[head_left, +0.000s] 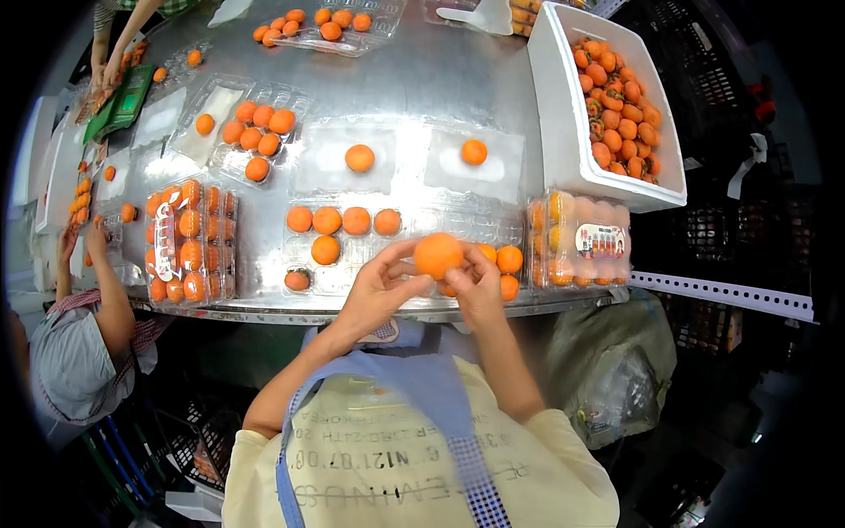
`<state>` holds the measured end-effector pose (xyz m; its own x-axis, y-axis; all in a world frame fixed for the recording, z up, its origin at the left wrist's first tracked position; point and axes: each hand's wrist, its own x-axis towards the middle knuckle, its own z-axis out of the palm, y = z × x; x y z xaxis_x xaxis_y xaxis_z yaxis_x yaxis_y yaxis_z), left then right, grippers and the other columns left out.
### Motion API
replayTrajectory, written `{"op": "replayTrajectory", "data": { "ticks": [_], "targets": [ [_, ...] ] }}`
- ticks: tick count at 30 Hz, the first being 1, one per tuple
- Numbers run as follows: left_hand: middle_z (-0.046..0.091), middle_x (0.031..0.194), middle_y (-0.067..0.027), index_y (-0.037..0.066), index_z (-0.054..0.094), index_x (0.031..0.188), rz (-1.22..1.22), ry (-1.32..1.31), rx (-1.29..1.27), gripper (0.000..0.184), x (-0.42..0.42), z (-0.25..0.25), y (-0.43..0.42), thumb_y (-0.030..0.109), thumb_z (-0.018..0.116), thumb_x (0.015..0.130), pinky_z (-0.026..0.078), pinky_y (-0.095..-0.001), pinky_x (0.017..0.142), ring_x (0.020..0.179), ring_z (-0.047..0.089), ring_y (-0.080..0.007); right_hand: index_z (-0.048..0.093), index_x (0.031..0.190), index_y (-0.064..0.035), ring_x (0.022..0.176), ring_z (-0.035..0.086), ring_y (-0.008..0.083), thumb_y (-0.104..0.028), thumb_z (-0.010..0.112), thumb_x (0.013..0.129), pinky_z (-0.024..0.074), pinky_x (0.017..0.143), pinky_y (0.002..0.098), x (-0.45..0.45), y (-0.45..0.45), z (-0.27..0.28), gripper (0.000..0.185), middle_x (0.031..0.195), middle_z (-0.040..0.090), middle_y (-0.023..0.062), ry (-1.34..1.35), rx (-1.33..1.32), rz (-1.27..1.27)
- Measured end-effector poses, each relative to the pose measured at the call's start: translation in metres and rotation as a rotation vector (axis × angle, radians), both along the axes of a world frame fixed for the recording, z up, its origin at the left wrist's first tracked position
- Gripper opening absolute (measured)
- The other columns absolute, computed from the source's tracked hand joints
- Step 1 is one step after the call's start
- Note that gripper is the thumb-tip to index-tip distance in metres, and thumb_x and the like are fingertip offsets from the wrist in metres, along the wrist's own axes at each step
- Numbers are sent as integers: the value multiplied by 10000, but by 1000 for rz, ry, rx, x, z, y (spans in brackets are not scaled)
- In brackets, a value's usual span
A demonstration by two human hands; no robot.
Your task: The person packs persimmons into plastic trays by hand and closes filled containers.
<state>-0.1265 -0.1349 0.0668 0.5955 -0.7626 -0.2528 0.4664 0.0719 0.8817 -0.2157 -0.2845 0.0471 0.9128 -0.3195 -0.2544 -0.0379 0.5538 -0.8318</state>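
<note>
A round orange persimmon (pixel 437 255) is held up between both hands, above the table's front edge. The thumb and fingers of my left hand (pixel 377 286) curl around its left side. From the right, my right hand (pixel 478 289) pinches it with thumb and fingers. Beneath the hands lies a clear plastic tray (pixel 348 280) with several persimmons in its left cups, among them one persimmon (pixel 356 220) in the back row. More persimmons (pixel 510 260) sit right of my right hand. Behind, one persimmon (pixel 359 158) and another persimmon (pixel 474 152) rest on clear lids with white pads.
A white foam box (pixel 607 189) full of persimmons stands at the back right. Stacked filled packs (pixel 192 242) are at left, and a labelled pack (pixel 576 239) at right. Another tray (pixel 257 132) holds persimmons. Other people's hands (pixel 84 246) work along the left side.
</note>
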Motion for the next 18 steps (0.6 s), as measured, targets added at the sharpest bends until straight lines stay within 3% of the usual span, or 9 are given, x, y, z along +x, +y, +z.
{"op": "replayTrajectory", "data": {
  "ticks": [6, 14, 18],
  "targets": [
    [571, 1156, -117, -24, 439, 1253, 117, 60, 6, 423, -15, 2, -15, 56, 589, 866, 528, -291, 764, 1001, 578, -157, 511, 1140, 27, 961, 586, 135, -108, 661, 824, 469, 814, 263, -3, -13, 0, 375, 1048, 617, 96, -21, -325, 39],
    [542, 1204, -134, -28, 450, 1238, 218, 12, -37, 438, -29, 3, -27, 23, 623, 838, 520, -266, 772, 1011, 584, -155, 523, 1115, 36, 856, 597, 123, -106, 680, 806, 476, 744, 256, -5, -33, 5, 375, 1011, 627, 107, -50, -396, 162],
    [547, 1179, -124, -33, 469, 1215, 266, -234, 7, 459, -34, 7, -32, -16, 654, 795, 517, -275, 814, 1028, 576, -172, 504, 1191, 39, 851, 593, 120, -74, 686, 791, 475, 715, 239, -11, -36, 2, 454, 1051, 614, 117, -124, -414, 149]
  ]
}}
